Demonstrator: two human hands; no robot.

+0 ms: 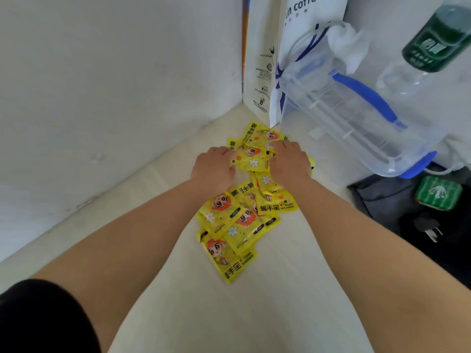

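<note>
A black sleeve (pixel 38 317) fills the near left corner, and a white wall (pixel 102 85) runs along the left to meet a 2nd wall at the far corner. Both bare forearms reach out over a cream surface (pixel 229 314). The left hand (pixel 214 164) sits at the left edge of the far packets, its fingers curled and close together, thumb below, pinching that edge. The yellow packets (pixel 239 225) lie in a loose overlapping pile on the surface, stretching from the near middle to the far corner between and under the 2 arms. The right hand (pixel 290 159) lies palm down on the far right of the pile, fingers together and bent onto it; whether they grip anything cannot be told. Right of the corner a white paper bag (pixel 300 34) stands against the wall. A clear box (pixel 356 118) with blue handles lies tilted beside it. A bottle (pixel 433 42) with a dark green label is at the far right. Below it are a dark bag (pixel 382 197), a green badge (pixel 438 192) and a plug (pixel 430 228).
</note>
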